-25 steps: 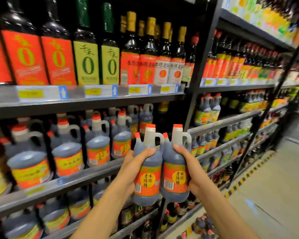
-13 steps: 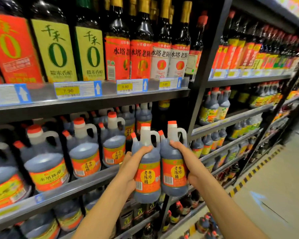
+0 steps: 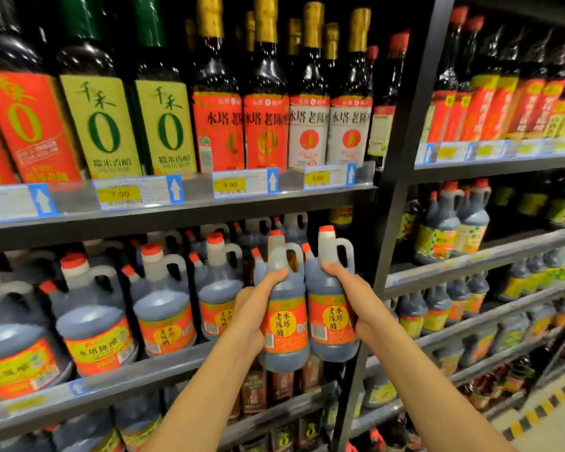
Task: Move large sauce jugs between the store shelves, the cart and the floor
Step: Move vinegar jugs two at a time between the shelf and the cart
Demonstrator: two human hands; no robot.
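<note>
I hold two dark sauce jugs with red caps, white handles and orange labels side by side in front of the middle shelf. My left hand (image 3: 253, 316) grips the left jug (image 3: 285, 324) round its body, thumb across the shoulder. My right hand (image 3: 356, 298) grips the right jug (image 3: 328, 318) the same way. Both jugs are upright, touching each other, just before the shelf's right end, next to the black upright post (image 3: 402, 177).
More jugs of the same kind (image 3: 163, 308) fill the middle shelf (image 3: 137, 376) to the left. Tall glass bottles (image 3: 265, 102) stand on the shelf above. Smaller jugs (image 3: 454, 223) line the bay to the right. Lower shelves hold more bottles; floor with striped tape (image 3: 542, 412) lies at bottom right.
Both hands have carried the two jugs up and closer to the middle shelf, and my view has moved nearer the shelves and tilted upward. The grips are unchanged.
</note>
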